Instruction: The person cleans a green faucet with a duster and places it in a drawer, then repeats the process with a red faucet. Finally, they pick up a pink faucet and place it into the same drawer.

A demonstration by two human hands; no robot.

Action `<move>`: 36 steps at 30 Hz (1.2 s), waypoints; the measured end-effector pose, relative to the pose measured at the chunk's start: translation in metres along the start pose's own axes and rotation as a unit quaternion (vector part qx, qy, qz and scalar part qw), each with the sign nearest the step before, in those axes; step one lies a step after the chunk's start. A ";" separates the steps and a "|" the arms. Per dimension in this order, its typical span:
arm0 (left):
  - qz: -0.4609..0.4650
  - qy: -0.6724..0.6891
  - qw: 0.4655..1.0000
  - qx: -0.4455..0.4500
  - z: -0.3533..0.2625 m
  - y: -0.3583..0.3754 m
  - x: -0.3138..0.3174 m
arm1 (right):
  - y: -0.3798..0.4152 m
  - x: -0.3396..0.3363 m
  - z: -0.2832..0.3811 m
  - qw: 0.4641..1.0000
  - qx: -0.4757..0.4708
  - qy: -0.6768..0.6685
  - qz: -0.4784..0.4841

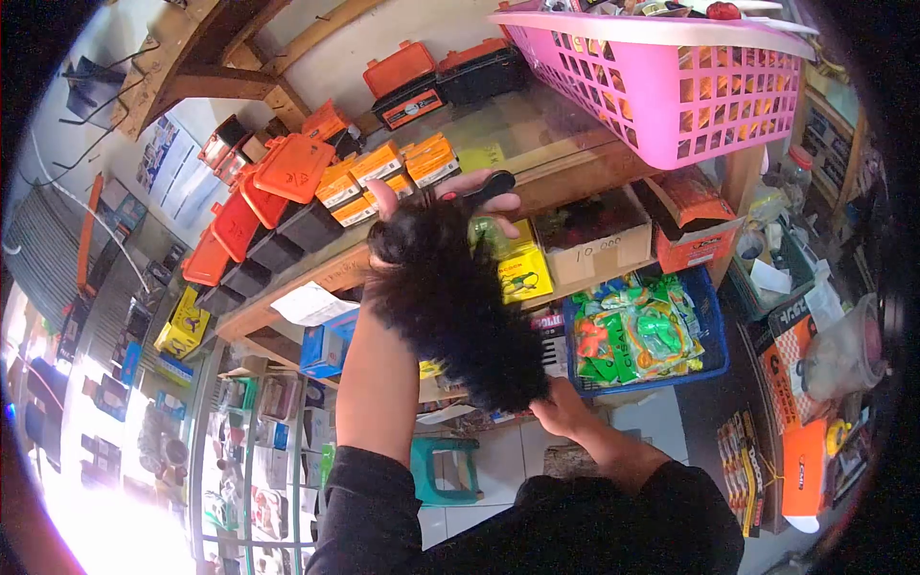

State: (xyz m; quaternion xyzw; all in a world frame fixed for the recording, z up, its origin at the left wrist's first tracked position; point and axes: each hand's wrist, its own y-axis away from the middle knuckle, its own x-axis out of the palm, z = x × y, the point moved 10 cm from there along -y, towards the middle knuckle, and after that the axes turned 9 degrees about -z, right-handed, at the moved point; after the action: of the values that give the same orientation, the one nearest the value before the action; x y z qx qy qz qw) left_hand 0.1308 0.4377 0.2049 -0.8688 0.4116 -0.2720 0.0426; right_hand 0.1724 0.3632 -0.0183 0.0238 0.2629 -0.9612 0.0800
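A black, fluffy duster hangs slantwise in front of me, its short dark handle end with a red spot at the upper right. My left hand is behind its upper end, thumb on one side and fingertips showing on the other, around the handle. The duster's fibres hide my left palm. At the lower end, my right hand has its fingers closed on the tip of the fluff. Just behind the duster are small orange-and-white boxes and a yellow box on the wooden shelf.
A large pink basket stands on the upper shelf at right. Below it are a cardboard box and a blue basket of green packets. Orange-lidded toolboxes line the left. A green stool stands on the floor.
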 end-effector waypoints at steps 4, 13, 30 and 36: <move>-0.027 0.148 0.988 -0.023 -0.006 0.008 -0.035 | 0.024 0.028 -0.071 0.967 0.231 -0.091 0.049; -0.008 0.204 0.979 -0.020 -0.007 0.008 -0.038 | 0.017 0.034 -0.062 0.955 0.268 -0.124 0.011; -0.232 0.047 0.972 0.010 -0.002 0.005 -0.059 | 0.012 0.017 -0.018 0.984 0.163 -0.067 -0.027; -0.120 0.142 0.982 -0.031 -0.002 0.005 -0.039 | 0.013 0.014 -0.017 0.977 0.213 -0.030 0.003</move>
State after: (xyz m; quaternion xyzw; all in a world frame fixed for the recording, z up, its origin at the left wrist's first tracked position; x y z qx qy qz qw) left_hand 0.1062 0.4641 0.1883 -0.8654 0.3149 -0.3824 -0.0759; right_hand 0.1605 0.3589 -0.0401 0.0122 0.0497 -0.9952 0.0837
